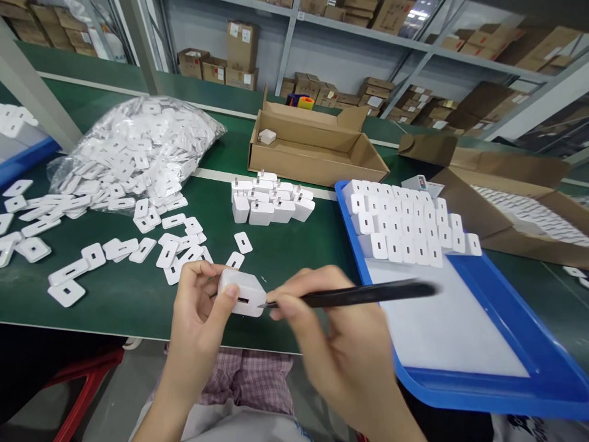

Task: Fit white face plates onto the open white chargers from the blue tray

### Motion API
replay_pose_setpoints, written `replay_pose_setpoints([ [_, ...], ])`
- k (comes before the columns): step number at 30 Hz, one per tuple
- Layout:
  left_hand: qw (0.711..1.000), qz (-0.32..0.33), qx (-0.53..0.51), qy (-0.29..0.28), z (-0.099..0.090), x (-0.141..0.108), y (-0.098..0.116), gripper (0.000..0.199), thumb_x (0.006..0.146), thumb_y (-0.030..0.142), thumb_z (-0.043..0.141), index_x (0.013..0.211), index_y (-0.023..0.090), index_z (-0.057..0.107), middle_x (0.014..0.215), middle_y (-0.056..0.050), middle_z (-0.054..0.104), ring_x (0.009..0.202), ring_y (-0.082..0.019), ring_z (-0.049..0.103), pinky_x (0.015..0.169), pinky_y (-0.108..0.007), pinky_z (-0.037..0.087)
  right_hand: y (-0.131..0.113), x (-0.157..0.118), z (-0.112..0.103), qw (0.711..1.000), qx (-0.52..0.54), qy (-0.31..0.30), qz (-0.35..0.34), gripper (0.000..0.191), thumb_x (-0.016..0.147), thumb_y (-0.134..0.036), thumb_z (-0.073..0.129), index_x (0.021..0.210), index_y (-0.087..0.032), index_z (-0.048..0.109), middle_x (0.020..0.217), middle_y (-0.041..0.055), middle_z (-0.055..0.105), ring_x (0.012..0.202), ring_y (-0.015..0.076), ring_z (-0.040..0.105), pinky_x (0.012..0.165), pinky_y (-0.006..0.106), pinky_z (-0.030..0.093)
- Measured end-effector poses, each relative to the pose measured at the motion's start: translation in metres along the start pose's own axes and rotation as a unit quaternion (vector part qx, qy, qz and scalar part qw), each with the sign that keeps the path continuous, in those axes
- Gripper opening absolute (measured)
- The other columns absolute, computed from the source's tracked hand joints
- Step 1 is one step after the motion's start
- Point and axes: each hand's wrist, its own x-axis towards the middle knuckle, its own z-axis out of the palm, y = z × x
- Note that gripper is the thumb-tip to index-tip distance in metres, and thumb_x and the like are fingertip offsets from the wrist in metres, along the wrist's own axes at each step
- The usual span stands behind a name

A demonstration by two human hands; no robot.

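A white USB charger (251, 287) with a dark port slot is gripped between the thumb and fingers of my left hand (197, 313), just above the table's front edge. My right hand (340, 344) is closed around black tweezers (368, 295), whose tip touches or nearly touches the charger's face beside the slot. Two loose white cover plates (243, 242) lie just beyond the charger. Further back, a cluster of white chargers (271, 205) stands on the green table, several with prongs upward.
A clear plastic bag (138, 147) spills white plates across the table's left side. On the right, a blue tray (488, 294) carries rows of chargers. An open cardboard box (317, 144) with one small white piece stands behind; another box (515, 202) holds white pieces.
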Motion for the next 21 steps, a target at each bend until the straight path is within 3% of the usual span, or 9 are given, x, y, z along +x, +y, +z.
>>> replay_pose_setpoints([
  [3, 0.999, -0.041, -0.024, 0.017, -0.005, 0.006, 0.004, 0.029, 0.083, 0.039, 0.069, 0.09, 0.025, 0.046, 0.09, 0.002, 0.062, 0.081, -0.015, 0.063, 0.067, -0.023, 0.051, 0.005, 0.001, -0.015, 0.992, 0.049, 0.049, 0.102, 0.017, 0.099, -0.024, 0.048, 0.082, -0.022, 0.053, 0.068, -0.0052, 0.058, 0.056, 0.008, 0.057, 0.051, 0.016, 0.047],
  [7, 0.994, -0.089, -0.061, 0.027, -0.005, 0.008, 0.006, 0.035, 0.076, 0.043, 0.073, 0.088, 0.023, 0.047, 0.09, 0.0, 0.064, 0.08, -0.019, 0.068, 0.063, -0.027, 0.053, 0.034, -0.001, -0.004, 0.956, -0.088, -0.134, 0.246, 0.025, 0.099, -0.029, 0.041, 0.077, -0.022, 0.051, 0.055, -0.0049, 0.05, 0.046, 0.0118, 0.049, 0.042, 0.022, 0.035],
  [9, 0.991, -0.097, -0.089, 0.028, -0.003, 0.008, 0.006, 0.037, 0.074, 0.044, 0.075, 0.088, 0.023, 0.047, 0.088, 0.001, 0.064, 0.08, -0.02, 0.069, 0.062, -0.026, 0.053, 0.053, -0.002, 0.01, 0.928, -0.193, -0.17, 0.269, 0.024, 0.097, -0.026, 0.041, 0.079, -0.02, 0.056, 0.057, -0.0009, 0.056, 0.048, 0.0157, 0.053, 0.045, 0.026, 0.034],
  [13, 0.99, -0.094, -0.1, 0.017, 0.0, 0.004, 0.004, 0.039, 0.074, 0.045, 0.076, 0.089, 0.024, 0.047, 0.089, 0.0, 0.065, 0.083, -0.018, 0.068, 0.062, -0.023, 0.053, 0.067, -0.007, 0.027, 0.93, -0.24, -0.071, 0.27, 0.038, 0.099, -0.04, 0.037, 0.114, -0.012, 0.059, 0.098, 0.0161, 0.067, 0.077, 0.0259, 0.064, 0.063, 0.038, 0.048],
  [14, 0.992, -0.081, -0.101, 0.007, 0.0, 0.002, 0.003, 0.04, 0.073, 0.046, 0.077, 0.09, 0.024, 0.048, 0.091, -0.001, 0.065, 0.083, -0.019, 0.068, 0.062, -0.024, 0.054, 0.064, -0.009, 0.027, 0.942, -0.189, -0.045, 0.275, 0.043, 0.099, -0.046, 0.037, 0.12, -0.014, 0.057, 0.109, 0.0168, 0.065, 0.084, 0.0258, 0.065, 0.069, 0.04, 0.051],
  [16, 0.996, -0.035, -0.085, -0.013, 0.001, -0.003, 0.001, 0.043, 0.071, 0.046, 0.08, 0.094, 0.025, 0.05, 0.098, -0.004, 0.067, 0.089, -0.022, 0.068, 0.067, -0.027, 0.055, 0.05, -0.012, 0.026, 0.954, 0.031, -0.025, 0.298, 0.048, 0.095, -0.058, 0.043, 0.12, -0.02, 0.059, 0.115, 0.0136, 0.064, 0.089, 0.0229, 0.065, 0.071, 0.036, 0.054],
  [17, 0.998, 0.003, -0.064, -0.02, 0.001, -0.006, -0.001, 0.043, 0.071, 0.044, 0.081, 0.096, 0.026, 0.051, 0.103, -0.005, 0.068, 0.097, -0.024, 0.068, 0.073, -0.029, 0.055, 0.043, -0.014, 0.025, 0.934, 0.17, -0.026, 0.313, 0.049, 0.091, -0.061, 0.048, 0.119, -0.022, 0.06, 0.111, 0.0112, 0.065, 0.086, 0.0209, 0.065, 0.067, 0.032, 0.055],
  [19, 0.995, 0.097, 0.0, -0.033, 0.001, -0.011, -0.007, 0.035, 0.074, 0.04, 0.077, 0.098, 0.03, 0.053, 0.11, -0.005, 0.07, 0.116, -0.029, 0.062, 0.086, -0.036, 0.052, 0.029, -0.017, 0.023, 0.862, 0.379, -0.026, 0.335, 0.048, 0.084, -0.061, 0.062, 0.114, -0.024, 0.061, 0.101, 0.0073, 0.067, 0.077, 0.0174, 0.065, 0.059, 0.025, 0.052],
  [21, 0.979, 0.188, 0.064, -0.051, -0.001, -0.015, -0.012, 0.027, 0.078, 0.034, 0.072, 0.099, 0.036, 0.056, 0.113, -0.003, 0.073, 0.125, -0.03, 0.056, 0.089, -0.041, 0.051, 0.022, -0.019, 0.021, 0.819, 0.46, 0.001, 0.341, 0.041, 0.077, -0.052, 0.074, 0.106, -0.026, 0.062, 0.094, 0.0038, 0.067, 0.073, 0.0142, 0.063, 0.058, 0.021, 0.048],
])
